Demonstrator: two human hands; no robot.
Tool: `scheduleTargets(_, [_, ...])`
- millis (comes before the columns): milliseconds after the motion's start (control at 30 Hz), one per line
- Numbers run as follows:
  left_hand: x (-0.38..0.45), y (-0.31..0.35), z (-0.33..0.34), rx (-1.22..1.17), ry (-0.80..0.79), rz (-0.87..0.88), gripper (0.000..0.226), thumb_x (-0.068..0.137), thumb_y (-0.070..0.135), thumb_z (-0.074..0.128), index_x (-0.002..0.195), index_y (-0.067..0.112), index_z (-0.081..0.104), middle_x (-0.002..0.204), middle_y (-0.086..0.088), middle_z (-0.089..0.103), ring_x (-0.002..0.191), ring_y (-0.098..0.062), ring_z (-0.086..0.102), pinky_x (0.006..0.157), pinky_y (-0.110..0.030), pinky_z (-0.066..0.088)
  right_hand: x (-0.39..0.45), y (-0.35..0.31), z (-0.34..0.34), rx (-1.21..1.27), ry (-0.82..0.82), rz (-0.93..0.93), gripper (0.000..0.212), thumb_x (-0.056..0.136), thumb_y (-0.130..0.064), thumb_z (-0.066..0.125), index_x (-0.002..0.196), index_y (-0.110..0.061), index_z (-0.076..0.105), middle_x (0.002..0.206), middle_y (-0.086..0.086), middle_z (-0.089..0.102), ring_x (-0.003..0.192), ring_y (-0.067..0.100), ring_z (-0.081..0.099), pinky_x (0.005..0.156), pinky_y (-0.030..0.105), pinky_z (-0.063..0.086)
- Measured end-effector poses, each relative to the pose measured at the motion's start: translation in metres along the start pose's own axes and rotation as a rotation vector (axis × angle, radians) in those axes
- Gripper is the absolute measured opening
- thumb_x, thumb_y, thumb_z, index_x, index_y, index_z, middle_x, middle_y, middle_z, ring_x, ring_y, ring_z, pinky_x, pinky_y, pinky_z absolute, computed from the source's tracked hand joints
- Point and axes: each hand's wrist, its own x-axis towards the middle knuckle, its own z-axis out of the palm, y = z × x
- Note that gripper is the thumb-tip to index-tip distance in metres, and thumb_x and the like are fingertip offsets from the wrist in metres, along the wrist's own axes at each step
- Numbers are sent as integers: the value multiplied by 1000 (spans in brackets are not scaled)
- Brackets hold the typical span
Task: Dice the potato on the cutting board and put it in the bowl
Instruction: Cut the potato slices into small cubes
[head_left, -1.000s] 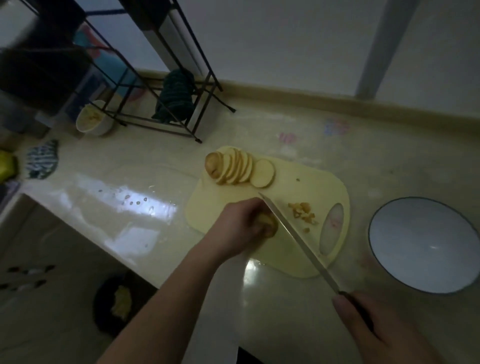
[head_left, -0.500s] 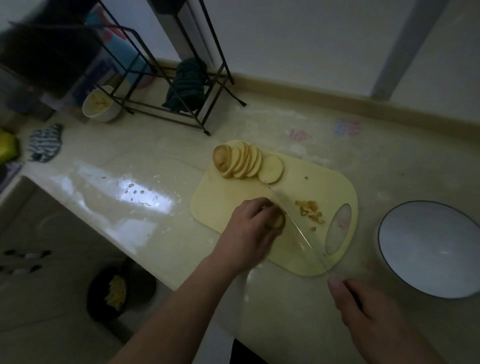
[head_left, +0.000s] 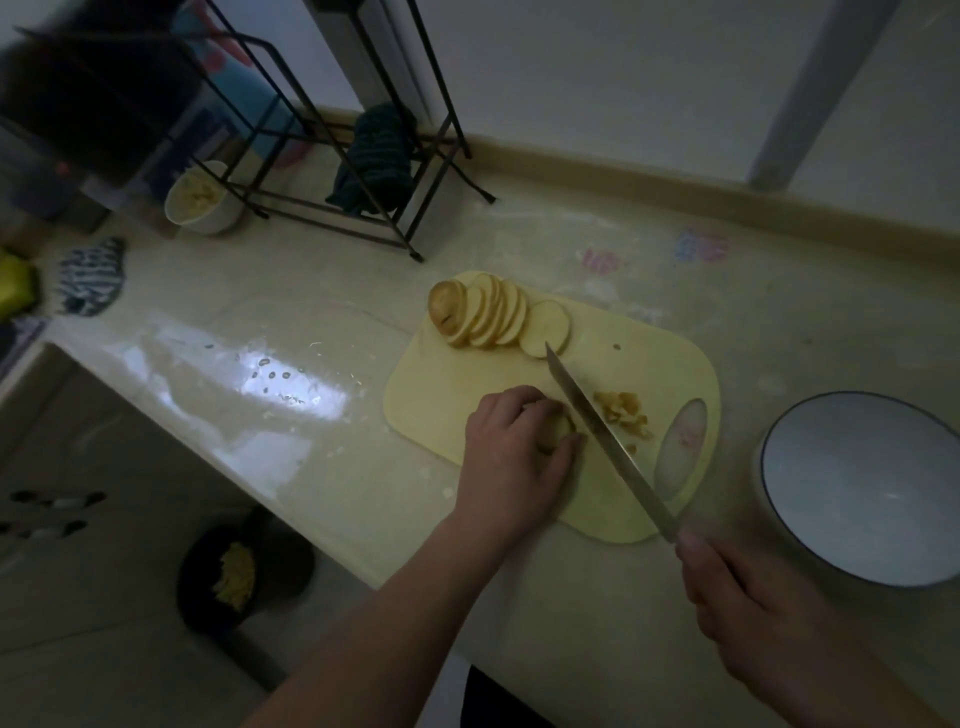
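Left hand (head_left: 511, 457) noted first: I see it on the near part of the cutting board (head_left: 670, 364), fingers curled over a small stack of potato slices (head_left: 555, 427) and pinning it to the board. To the far left of the counter (head_left: 311, 291), well apart from the work, I record a small white bowl (head_left: 200, 200) holding pale food, standing at the foot of a black wire rack (head_left: 332, 171) with a dark cloth (head_left: 379, 156) draped on it. At the far edge of the board a fanned row of uncut slices (head_left: 493, 314) leans on the potato's end piece. Moving right, the knife (head_left: 602, 436) lies diagonally across the board, its edge just beside the fingertips that hold the stack; whether the blade has bitten into the potato I cannot tell. Beyond the blade sits a small heap of diced pieces (head_left: 623, 413), near the board's handle hole. The right hand (head_left: 769, 623), at the near right, is wrapped round the knife's handle, which it hides. Furthest right stands the large white bowl (head_left: 862, 488), off the board and, as far as I can see, with nothing in it. My judgement: dicing is in hand and at an early stage. The next cut calls for the left fingertips tucked clear of the edge and a straight downward stroke through the stack.
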Motion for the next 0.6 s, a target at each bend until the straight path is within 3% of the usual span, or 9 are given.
scheduleTargets(100, [7,5,3,48,11,-3,31,83,34,62,100,12,76,103,-4,67,93,-26,60,80,-39,49,-1,5,-3,-26,49,-29,72,76,-80,29,61,-12,47,44,-2,43,39,6,39,55,27,32])
scheduleTargets(267, [15,14,4,149,-5,18,26,83,34,57,86,18,77,96,3,68,92,-27,57,79,-35,33,-6,9,-7,-10,60,-37,94,54,-99,25,69,-9,46,45,0,41,39,6,38,50,26,31])
scheduleTargets(433, [17,17,8,240,-44,79,26,87,34,53,84,21,76,89,7,70,90,-25,59,79,-37,27,-13,11,-9,87,85,-36,63,76,-78,34,62,-20,51,43,-3,44,38,4,39,53,26,31])
scheduleTargets(600, [21,30,12,133,-50,12,16,90,26,63,103,22,72,86,8,72,92,-20,58,83,-39,25,-17,10,-13,100,90,-29,71,65,-87,32,66,-19,50,46,-2,40,43,10,39,47,25,31])
